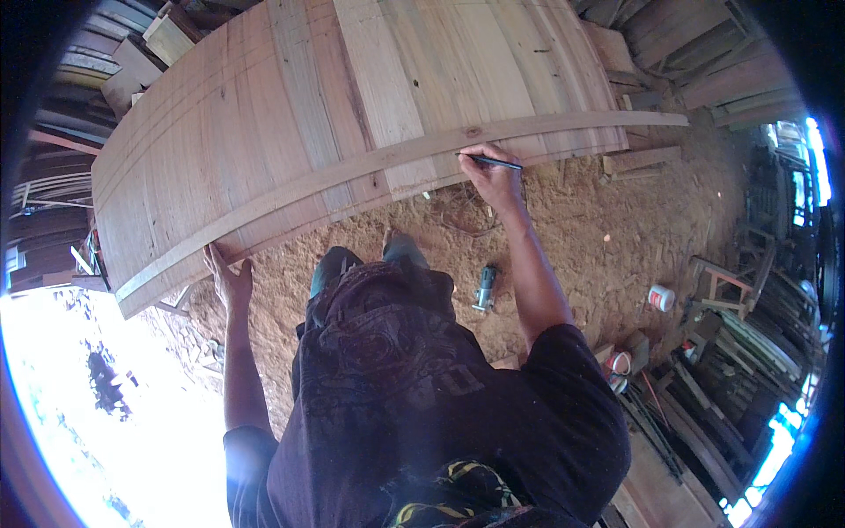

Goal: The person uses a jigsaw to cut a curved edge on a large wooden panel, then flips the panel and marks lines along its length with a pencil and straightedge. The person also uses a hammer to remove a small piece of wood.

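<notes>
A broad panel of joined wooden boards (255, 114) spans the upper part of the view. Along its near side lies a long thin wooden strip (352, 165), reaching past the panel's right edge. My right hand (495, 180) grips a slim dark pen (493, 161), its tip pointing left beside the strip's near edge. At the panel's near-left edge rests my left hand (231, 280), fingertips by the strip and thumb spread away from them; it seems to hold nothing. Part of those fingers is hard to make out.
Sawdust-covered ground (572, 229) lies below the panel. A green power tool (485, 288) stands there between my body and right forearm. Farther right are a white bucket (660, 298), a wooden frame (726, 286) and stacked timber (757, 339). More planks (66, 158) are piled at left.
</notes>
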Motion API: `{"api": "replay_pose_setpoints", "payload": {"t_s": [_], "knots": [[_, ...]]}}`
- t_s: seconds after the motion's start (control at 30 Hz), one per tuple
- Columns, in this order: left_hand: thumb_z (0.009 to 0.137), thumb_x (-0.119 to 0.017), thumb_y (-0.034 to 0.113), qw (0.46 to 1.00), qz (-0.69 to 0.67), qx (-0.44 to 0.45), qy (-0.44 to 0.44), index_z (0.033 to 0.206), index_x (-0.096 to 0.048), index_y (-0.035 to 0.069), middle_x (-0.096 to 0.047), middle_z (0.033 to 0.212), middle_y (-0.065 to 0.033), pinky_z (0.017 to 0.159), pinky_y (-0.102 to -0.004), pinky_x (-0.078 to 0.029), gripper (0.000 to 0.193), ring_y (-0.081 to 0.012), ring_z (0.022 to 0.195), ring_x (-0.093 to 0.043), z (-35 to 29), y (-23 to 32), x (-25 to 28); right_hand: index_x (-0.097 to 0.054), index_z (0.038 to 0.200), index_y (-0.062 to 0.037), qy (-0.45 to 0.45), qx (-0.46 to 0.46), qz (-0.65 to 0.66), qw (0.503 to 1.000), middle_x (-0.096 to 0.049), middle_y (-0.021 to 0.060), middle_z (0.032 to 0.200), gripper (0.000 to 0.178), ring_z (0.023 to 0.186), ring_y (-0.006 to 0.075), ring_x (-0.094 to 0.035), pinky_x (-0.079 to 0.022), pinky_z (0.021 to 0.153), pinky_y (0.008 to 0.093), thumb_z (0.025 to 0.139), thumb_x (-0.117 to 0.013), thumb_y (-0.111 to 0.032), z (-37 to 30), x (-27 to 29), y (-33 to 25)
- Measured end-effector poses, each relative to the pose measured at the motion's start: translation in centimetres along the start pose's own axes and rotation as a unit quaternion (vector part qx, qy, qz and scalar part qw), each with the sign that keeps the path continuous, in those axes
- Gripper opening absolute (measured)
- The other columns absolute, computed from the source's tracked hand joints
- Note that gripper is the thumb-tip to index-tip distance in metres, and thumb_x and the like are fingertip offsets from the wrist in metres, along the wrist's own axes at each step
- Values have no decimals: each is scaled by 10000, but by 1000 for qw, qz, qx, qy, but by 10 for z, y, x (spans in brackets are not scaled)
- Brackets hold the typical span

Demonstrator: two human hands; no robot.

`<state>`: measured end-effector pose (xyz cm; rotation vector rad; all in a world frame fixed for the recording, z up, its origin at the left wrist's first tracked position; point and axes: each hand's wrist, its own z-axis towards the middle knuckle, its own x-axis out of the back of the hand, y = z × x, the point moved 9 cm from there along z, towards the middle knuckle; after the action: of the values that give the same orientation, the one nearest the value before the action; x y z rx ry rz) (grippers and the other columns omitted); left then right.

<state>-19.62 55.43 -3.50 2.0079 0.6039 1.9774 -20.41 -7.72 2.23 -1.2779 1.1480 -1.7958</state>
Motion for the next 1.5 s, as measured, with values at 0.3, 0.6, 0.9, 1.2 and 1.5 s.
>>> {"api": "replay_pose_setpoints", "payload": {"t_s": [0.3,0.6,0.9,1.2,1.5], "knots": [[842,-827,143,999,31,4,9,1709,-107,120,-175,1758,-216,1288,-520,-279,1128,-473,1607,-176,-3,2,0,-766,1005,-31,10,-2,6,1000,-766,40,929,100,858,88,-692,-571,766,280,958,-789,-117,-4,-6,1],[840,-807,159,999,10,33,7,1705,-84,81,-116,1773,-200,1297,-526,-262,1130,-489,1611,-135,-8,12,3,-747,1047,-13,-92,-28,63,993,-734,0,902,113,811,43,-639,-547,716,234,988,-773,-107,-29,-114,-39],[835,-805,152,999,-4,32,6,1706,-90,77,-99,1775,-203,1296,-509,-277,1129,-464,1622,-120,-11,18,6,-738,987,-35,-85,21,42,995,-752,51,833,101,751,96,-699,-581,672,298,936,-804,-92,-33,-180,-75],[852,-799,138,1000,-6,24,7,1711,-82,104,-103,1780,-185,1290,-503,-283,1119,-447,1627,-119,-15,19,5,-733,968,-39,-54,28,62,996,-742,57,787,93,723,109,-702,-578,663,301,922,-804,-77,-36,-183,-63],[848,-802,149,1000,1,14,4,1703,-111,67,-119,1777,-192,1291,-496,-284,1102,-448,1627,-116,-15,18,7,-737,993,-15,-70,-12,78,994,-721,-6,819,79,747,37,-623,-533,669,241,947,-794,-47,-38,-181,-67]]}}
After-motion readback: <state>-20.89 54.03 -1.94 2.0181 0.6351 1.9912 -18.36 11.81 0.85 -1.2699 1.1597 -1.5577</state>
